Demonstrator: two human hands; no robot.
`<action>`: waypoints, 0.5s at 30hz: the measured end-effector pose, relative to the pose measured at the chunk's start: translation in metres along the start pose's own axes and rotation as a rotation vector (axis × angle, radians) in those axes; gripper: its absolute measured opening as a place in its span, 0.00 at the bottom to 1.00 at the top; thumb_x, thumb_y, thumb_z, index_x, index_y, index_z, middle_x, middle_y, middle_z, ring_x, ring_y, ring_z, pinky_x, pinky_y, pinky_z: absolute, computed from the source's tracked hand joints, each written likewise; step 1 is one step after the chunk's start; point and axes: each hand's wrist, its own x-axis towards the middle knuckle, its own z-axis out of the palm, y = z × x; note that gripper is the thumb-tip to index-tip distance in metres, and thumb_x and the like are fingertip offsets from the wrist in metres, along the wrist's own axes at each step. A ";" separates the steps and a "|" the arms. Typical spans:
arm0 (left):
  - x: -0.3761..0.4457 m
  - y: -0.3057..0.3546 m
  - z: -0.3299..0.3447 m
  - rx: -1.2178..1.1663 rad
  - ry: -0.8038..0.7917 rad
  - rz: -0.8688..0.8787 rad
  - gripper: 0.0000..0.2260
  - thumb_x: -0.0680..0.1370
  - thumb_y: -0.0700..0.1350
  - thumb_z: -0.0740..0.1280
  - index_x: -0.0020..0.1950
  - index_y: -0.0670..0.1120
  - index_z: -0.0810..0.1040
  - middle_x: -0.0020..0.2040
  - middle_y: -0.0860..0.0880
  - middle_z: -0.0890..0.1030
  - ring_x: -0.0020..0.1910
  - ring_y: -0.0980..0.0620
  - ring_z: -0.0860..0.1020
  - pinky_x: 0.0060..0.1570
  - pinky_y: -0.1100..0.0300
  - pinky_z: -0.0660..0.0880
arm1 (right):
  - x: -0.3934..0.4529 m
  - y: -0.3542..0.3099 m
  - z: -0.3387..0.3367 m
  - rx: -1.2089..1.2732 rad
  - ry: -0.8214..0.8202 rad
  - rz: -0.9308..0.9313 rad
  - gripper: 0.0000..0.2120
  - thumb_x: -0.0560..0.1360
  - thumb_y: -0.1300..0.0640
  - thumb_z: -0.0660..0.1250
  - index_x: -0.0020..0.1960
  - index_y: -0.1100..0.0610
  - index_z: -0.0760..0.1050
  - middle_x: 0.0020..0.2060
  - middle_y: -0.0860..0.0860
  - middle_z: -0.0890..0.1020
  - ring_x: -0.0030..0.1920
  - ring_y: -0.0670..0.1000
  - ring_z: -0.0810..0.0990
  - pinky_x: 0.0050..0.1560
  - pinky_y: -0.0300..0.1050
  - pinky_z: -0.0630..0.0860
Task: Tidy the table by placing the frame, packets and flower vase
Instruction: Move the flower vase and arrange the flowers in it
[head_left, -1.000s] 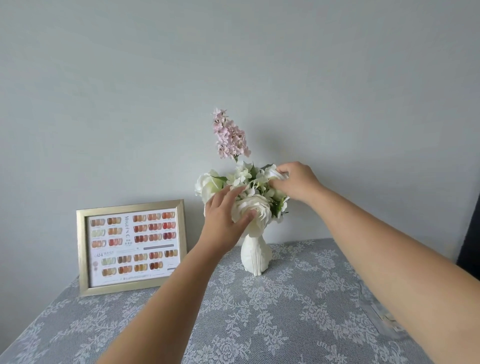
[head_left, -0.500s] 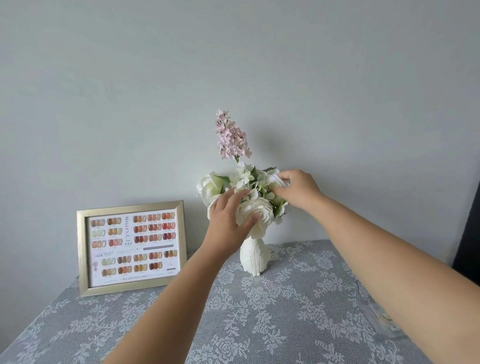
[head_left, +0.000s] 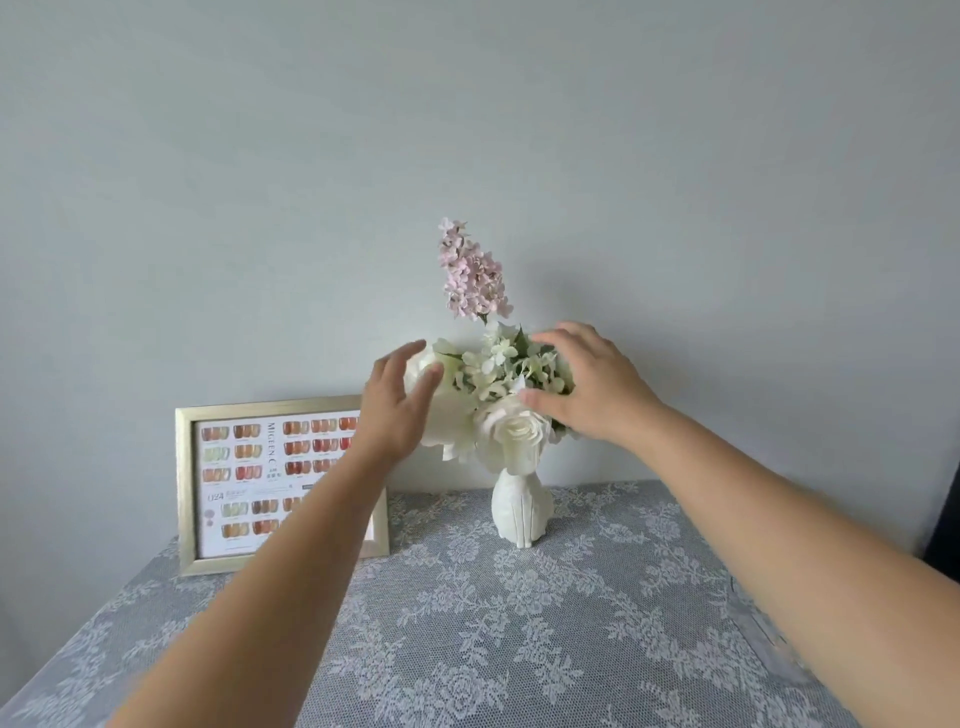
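Standing upright near the table's (head_left: 519, 649) far edge, close to the wall: white vase (head_left: 521, 512) with white blooms and a pink sprig (head_left: 474, 273). Leaning against the wall at the far left corner: gold frame (head_left: 186, 488), partly hidden behind the left forearm. Hovering at the bouquet's left side: left hand (head_left: 397, 410), fingers spread apart, fingertips at a white bloom, contact unclear. Resting at the bouquet's right side: right hand (head_left: 589, 387), fingers loosely splayed, thumb touching the big white rose (head_left: 511, 431), clamping nothing. Covering the table: lace cloth (head_left: 467, 675).
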 end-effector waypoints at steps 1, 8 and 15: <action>0.010 -0.002 0.001 -0.057 -0.001 -0.056 0.22 0.80 0.59 0.61 0.72 0.53 0.69 0.72 0.45 0.68 0.70 0.46 0.68 0.69 0.47 0.66 | -0.001 -0.002 0.002 -0.030 -0.016 -0.031 0.34 0.68 0.33 0.64 0.70 0.41 0.61 0.74 0.48 0.59 0.73 0.54 0.59 0.71 0.60 0.57; 0.053 -0.012 0.015 -0.086 -0.141 -0.246 0.26 0.78 0.54 0.67 0.75 0.53 0.65 0.74 0.46 0.66 0.67 0.46 0.71 0.64 0.52 0.69 | 0.002 -0.011 0.020 -0.171 -0.041 -0.114 0.39 0.64 0.28 0.64 0.72 0.36 0.55 0.77 0.47 0.51 0.75 0.54 0.51 0.71 0.62 0.55; 0.069 -0.016 0.029 -0.188 -0.196 -0.378 0.34 0.73 0.48 0.73 0.76 0.52 0.62 0.72 0.44 0.68 0.62 0.45 0.74 0.63 0.49 0.72 | 0.005 -0.014 0.027 -0.179 -0.050 -0.174 0.31 0.66 0.34 0.66 0.67 0.37 0.65 0.77 0.46 0.52 0.75 0.55 0.51 0.71 0.64 0.53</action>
